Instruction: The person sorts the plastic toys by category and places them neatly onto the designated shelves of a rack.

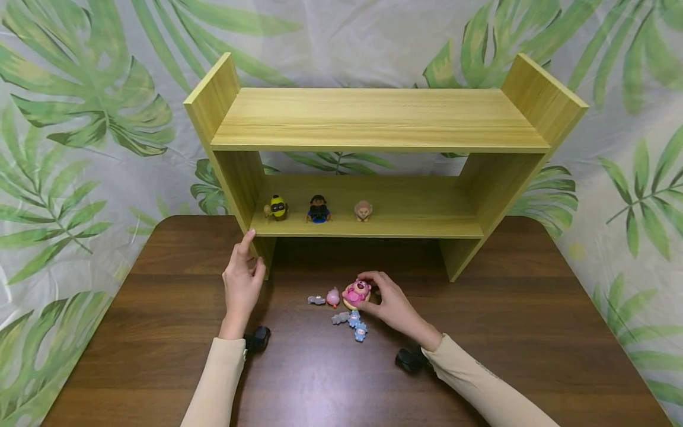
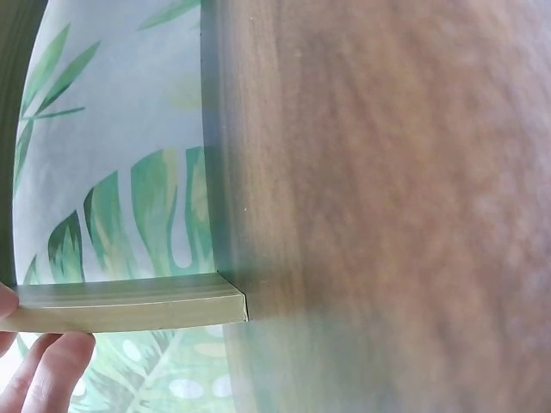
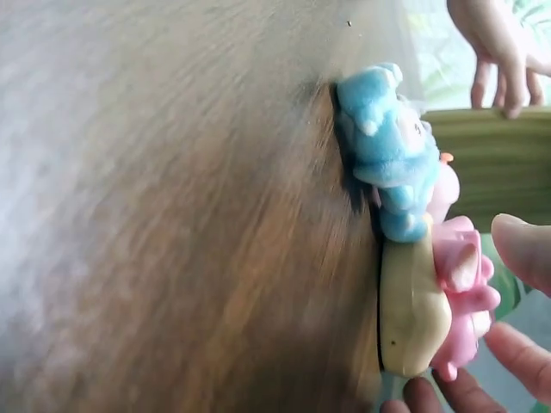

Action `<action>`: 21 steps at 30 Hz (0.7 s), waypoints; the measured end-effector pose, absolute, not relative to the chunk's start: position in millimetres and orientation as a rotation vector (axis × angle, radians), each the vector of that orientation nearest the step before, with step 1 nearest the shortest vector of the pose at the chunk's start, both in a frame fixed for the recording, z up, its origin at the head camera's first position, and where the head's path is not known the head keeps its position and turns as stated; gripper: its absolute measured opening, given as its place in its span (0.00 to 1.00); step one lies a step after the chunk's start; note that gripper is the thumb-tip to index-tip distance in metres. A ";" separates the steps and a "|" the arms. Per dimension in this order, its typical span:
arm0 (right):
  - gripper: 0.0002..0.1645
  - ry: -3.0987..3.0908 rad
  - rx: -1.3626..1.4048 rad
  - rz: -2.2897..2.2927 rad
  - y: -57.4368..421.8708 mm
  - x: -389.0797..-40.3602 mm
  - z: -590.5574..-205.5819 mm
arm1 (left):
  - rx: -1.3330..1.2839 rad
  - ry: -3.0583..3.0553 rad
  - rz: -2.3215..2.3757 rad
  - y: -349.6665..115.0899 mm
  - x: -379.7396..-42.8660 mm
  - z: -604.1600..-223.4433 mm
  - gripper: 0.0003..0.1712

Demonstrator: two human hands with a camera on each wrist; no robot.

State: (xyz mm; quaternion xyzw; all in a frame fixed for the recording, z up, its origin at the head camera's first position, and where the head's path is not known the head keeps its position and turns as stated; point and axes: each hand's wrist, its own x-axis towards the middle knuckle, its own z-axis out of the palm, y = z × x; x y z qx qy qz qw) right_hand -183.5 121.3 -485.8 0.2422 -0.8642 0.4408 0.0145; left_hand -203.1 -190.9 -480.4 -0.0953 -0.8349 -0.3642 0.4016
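Note:
My right hand (image 1: 392, 302) has its fingers and thumb around a pink bear figurine (image 1: 356, 293) with a cream base (image 3: 413, 301), low over the table. Beside the bear lie a small pink figurine (image 1: 333, 297), two grey figurines, one at the left (image 1: 316, 300) and one nearer (image 1: 340, 318), and two light-blue figurines, the upper (image 1: 354, 319) and the lower (image 1: 361, 332). At the left, my left hand (image 1: 242, 284) holds the front edge of the wooden shelf's side panel (image 2: 129, 310), with thumb and fingers on opposite sides of the board.
On the middle board of the wooden shelf (image 1: 368, 225) stand a yellow goggled figurine (image 1: 278, 208), a dark-haired figurine in blue (image 1: 318, 210) and a tan lion-like figurine (image 1: 363, 210). The shelf stands on the brown table (image 1: 507, 367), before a leaf-patterned cloth (image 1: 80, 196).

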 end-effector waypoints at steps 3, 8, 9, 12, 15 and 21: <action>0.32 -2.702 0.731 1.346 118.0 -183.8 -486.6 | -0.240 -2.108 -0.919 -190.9 -203.5 -480.9 0.44; 0.30 -2.749 0.691 1.276 113.5 -183.0 -487.9 | -0.239 -2.111 -0.926 -190.6 -202.9 -479.3 0.44; 0.30 -2.757 0.688 1.260 112.7 -182.8 -488.3 | -0.239 -2.112 -0.926 -190.7 -202.8 -479.1 0.44; 0.31 -2.765 0.687 1.235 109.9 -181.8 -488.6 | -0.238 -2.112 -0.929 -191.1 -202.7 -479.4 0.44; 0.31 -2.760 0.674 1.234 107.9 -180.8 -488.5 | -0.237 -2.112 -0.930 -191.2 -202.5 -479.5 0.44; 0.29 -2.743 0.654 1.250 108.0 -182.0 -489.1 | -0.240 -2.125 -0.919 -191.7 -202.6 -480.6 0.43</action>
